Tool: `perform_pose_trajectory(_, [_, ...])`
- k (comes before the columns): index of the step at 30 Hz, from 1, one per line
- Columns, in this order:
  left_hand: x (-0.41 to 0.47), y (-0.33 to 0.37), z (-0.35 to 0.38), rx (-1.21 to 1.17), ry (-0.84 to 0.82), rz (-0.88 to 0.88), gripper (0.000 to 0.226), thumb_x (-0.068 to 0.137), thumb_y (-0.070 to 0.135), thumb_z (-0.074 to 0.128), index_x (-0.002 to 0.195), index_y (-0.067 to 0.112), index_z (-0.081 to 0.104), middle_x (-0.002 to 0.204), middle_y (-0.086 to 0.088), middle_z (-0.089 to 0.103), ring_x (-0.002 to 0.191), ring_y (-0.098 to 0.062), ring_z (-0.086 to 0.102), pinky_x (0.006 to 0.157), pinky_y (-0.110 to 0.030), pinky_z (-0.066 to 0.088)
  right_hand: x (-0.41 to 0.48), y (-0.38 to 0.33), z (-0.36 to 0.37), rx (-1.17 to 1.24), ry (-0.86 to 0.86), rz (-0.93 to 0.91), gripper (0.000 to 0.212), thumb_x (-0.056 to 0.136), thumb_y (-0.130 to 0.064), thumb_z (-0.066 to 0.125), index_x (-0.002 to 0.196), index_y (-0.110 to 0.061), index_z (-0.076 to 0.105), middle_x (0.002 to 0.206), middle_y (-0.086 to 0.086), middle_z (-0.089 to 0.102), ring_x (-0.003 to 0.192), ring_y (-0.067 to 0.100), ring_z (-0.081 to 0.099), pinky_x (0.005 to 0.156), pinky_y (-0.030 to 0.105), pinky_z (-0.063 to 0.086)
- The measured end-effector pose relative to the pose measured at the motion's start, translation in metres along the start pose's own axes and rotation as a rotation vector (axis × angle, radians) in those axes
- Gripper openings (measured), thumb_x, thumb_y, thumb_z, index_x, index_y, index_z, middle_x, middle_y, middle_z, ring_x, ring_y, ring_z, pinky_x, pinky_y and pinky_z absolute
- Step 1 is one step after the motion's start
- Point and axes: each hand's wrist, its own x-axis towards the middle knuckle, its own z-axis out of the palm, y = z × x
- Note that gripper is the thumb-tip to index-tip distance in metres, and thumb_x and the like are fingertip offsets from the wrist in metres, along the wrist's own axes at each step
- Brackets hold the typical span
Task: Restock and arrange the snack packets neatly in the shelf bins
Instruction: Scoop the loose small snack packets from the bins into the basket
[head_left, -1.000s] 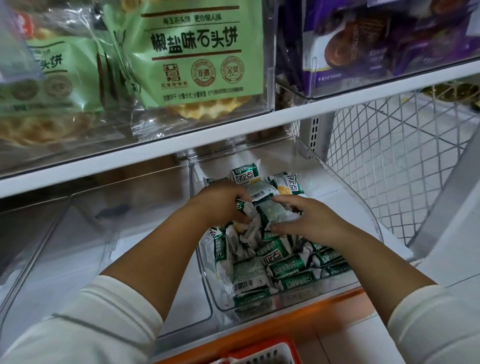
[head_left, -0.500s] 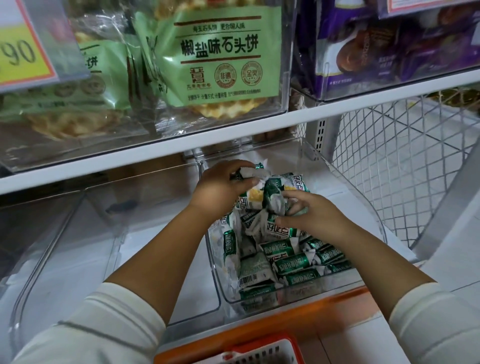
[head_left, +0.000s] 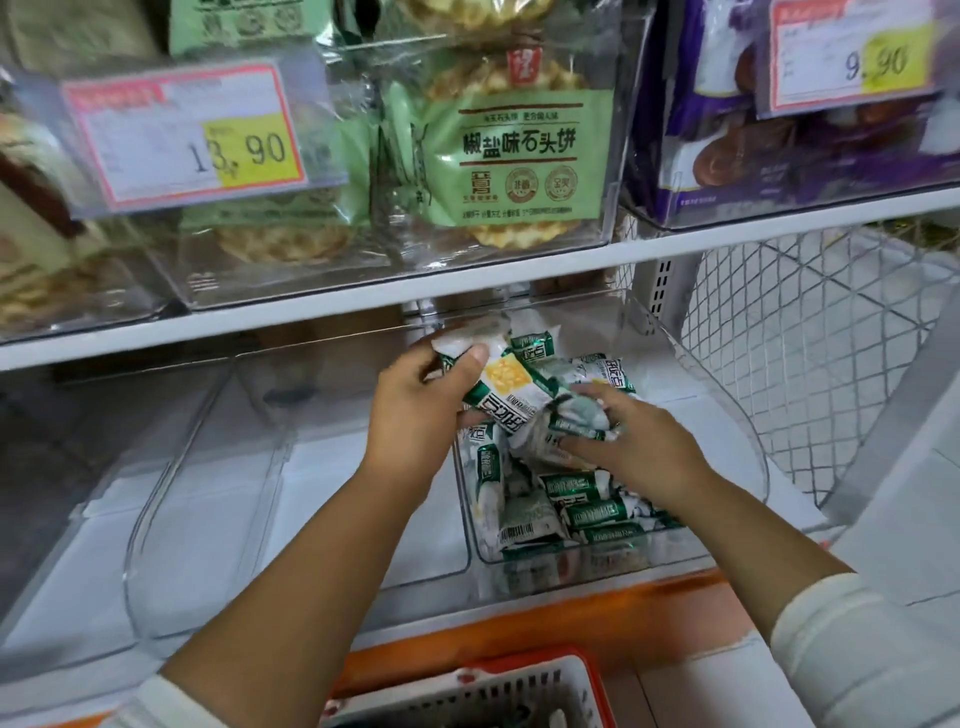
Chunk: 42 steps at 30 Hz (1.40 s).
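A clear plastic bin (head_left: 737, 415) on the lower shelf holds several small green-and-white snack packets (head_left: 582, 512). My left hand (head_left: 415, 410) grips a bunch of these packets (head_left: 506, 382) above the bin's back half, thumb on top. My right hand (head_left: 634, 441) is beside it, fingers curled round more packets (head_left: 576, 418) in the middle of the bin. Packets lie stacked at the bin's front.
An empty clear bin (head_left: 218, 499) sits left of the filled one. The upper shelf (head_left: 311, 317) carries bins of green cracker bags (head_left: 514, 156) and purple packs (head_left: 779, 150) with price tags. A wire mesh panel (head_left: 810, 332) is at right. A red basket (head_left: 493, 691) is below.
Both hands have lifted and moved toward the bin's back with packets in them. The camera has tilted up, bringing the price tags into view.
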Motion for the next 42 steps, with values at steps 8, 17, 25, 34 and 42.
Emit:
perform_pose_trajectory(8, [-0.08,0.009,-0.03,-0.121,0.079,-0.023,0.015,0.094,0.021,0.065,0.107,0.022,0.071,0.093,0.001,0.077,0.081,-0.014,0.073,0.065,-0.031,0.06,-0.068,-0.052,-0.031,0.578,0.151,0.047,0.06,0.078,-0.036,0.077,0.132,-0.038,0.052,0.119,-0.018,0.058,0.111,0.0,0.052,0.081,0.024,0.048])
perform_pose_trajectory(17, [-0.211,-0.065,-0.087,-0.039,0.018,-0.343,0.024,0.089,0.031,0.07,0.079,0.01,0.062,0.063,0.006,0.057,0.056,-0.012,0.059,0.05,-0.022,0.052,-0.238,-0.058,0.066,0.671,-0.001,0.265,0.057,0.07,-0.055,0.071,0.119,-0.063,0.043,0.128,-0.023,0.052,0.118,0.001,0.05,0.096,0.029,0.045])
perform_pose_trajectory(25, [-0.278,-0.211,-0.116,0.226,-0.19,-0.828,0.081,0.076,0.058,0.075,0.141,0.015,0.051,0.13,-0.008,0.061,0.11,-0.028,0.064,0.085,-0.046,0.059,-0.28,0.03,0.166,0.41,-0.372,0.595,0.068,0.082,-0.025,0.077,0.141,-0.016,0.045,0.136,0.004,0.052,0.116,0.02,0.055,0.09,0.034,0.052])
perform_pose_trajectory(34, [-0.277,-0.212,-0.115,0.622,-0.506,-0.596,0.068,0.099,0.031,0.059,0.155,0.037,0.022,0.159,0.003,0.032,0.134,-0.025,0.048,0.092,-0.029,0.049,-0.277,0.039,0.145,0.197,-0.513,0.492,0.073,0.089,-0.016,0.069,0.151,-0.021,0.03,0.138,0.001,0.053,0.109,0.011,0.056,0.076,0.012,0.047])
perform_pose_trajectory(42, [-0.223,-0.088,-0.074,0.61,-0.42,-0.108,0.03,0.099,0.03,0.055,0.128,0.04,0.059,0.119,0.021,0.057,0.113,-0.005,0.059,0.096,-0.023,0.05,-0.22,-0.024,0.053,0.349,-0.051,0.238,0.032,0.092,-0.019,0.063,0.117,-0.038,0.058,0.114,-0.01,0.064,0.095,-0.006,0.059,0.084,0.013,0.048])
